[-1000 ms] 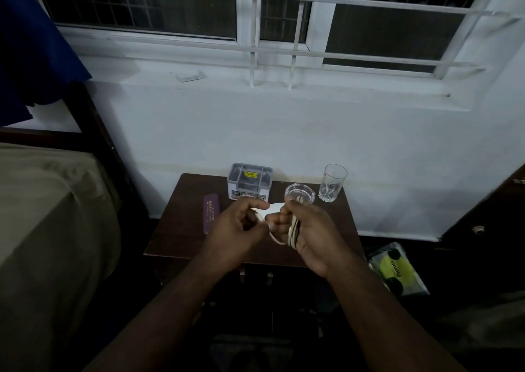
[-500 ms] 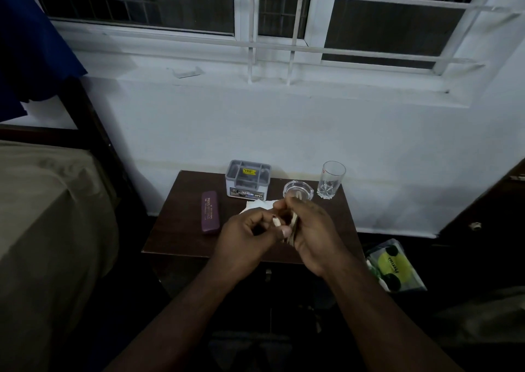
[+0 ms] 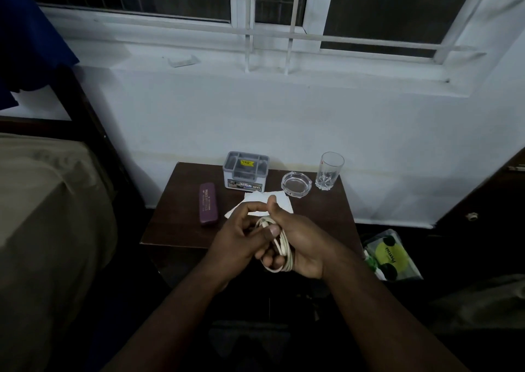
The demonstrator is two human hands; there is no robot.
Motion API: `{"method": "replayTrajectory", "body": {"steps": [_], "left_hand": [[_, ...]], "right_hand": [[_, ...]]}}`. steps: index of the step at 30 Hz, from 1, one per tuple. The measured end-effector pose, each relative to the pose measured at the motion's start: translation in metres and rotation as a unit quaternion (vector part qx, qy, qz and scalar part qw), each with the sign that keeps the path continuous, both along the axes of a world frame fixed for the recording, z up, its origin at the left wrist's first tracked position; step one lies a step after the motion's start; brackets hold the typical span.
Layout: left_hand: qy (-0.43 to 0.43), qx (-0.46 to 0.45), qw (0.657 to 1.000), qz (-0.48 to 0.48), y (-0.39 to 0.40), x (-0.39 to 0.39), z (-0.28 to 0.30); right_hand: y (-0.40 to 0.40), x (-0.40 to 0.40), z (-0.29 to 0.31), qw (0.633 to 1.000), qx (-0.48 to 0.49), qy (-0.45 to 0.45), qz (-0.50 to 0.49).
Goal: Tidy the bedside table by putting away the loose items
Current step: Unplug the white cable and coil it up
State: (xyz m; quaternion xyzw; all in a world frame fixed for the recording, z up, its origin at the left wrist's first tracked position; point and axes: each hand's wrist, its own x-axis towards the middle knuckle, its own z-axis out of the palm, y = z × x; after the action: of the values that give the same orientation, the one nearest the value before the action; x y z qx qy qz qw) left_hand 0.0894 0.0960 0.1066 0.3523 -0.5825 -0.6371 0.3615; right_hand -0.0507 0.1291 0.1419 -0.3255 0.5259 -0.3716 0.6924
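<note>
A white cable [image 3: 284, 251] is coiled in loops around the fingers of my right hand [image 3: 301, 246], which is closed on it. My left hand [image 3: 241, 238] presses against the coil and pinches its end with thumb and fingers. Both hands hover over the front edge of the dark wooden bedside table [image 3: 176, 224]. On the table lie a purple case [image 3: 208, 207], a grey compartment organiser box [image 3: 245, 174], a white paper napkin [image 3: 279, 200] partly hidden by my hands, a glass ashtray [image 3: 296, 184] and a drinking glass [image 3: 329, 170].
A bed with an olive cover [image 3: 48, 215] stands to the left behind a dark frame post. A plastic bag with a green label [image 3: 393, 255] lies on the floor right of the table. Dark furniture [image 3: 488, 201] is at the far right. A white wall and barred window are behind.
My hands have dropped nearer the table's front edge. The cable's loose end has been drawn in, and the loops now sit bundled around my right fingers.
</note>
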Motion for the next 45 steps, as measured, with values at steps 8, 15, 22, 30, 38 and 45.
{"method": "replayTrajectory", "body": {"steps": [8,15,22,30,38,45], "left_hand": [[-0.087,-0.06,0.981,0.164,0.003,0.004,-0.043],[-0.094,-0.01,0.971,0.218,-0.001,0.005,-0.058],[-0.117,-0.02,0.97,0.214,-0.002,0.008,-0.064],[-0.134,-0.043,0.969,0.205,-0.003,0.01,-0.07],[-0.081,0.001,0.969,0.233,-0.008,0.007,-0.074],[-0.074,0.0,0.97,0.233,-0.009,0.007,-0.074]], "right_hand": [[0.005,0.004,-0.031,0.986,-0.082,0.074,-0.124],[0.017,0.01,-0.035,0.862,-0.252,0.438,-0.046],[0.013,0.015,-0.044,0.769,-0.27,0.578,-0.034],[0.016,0.014,-0.045,0.819,-0.307,0.474,-0.103],[0.011,0.004,-0.048,0.837,-0.347,0.423,-0.023],[0.003,0.002,-0.054,0.827,-0.353,0.437,0.029]]}}
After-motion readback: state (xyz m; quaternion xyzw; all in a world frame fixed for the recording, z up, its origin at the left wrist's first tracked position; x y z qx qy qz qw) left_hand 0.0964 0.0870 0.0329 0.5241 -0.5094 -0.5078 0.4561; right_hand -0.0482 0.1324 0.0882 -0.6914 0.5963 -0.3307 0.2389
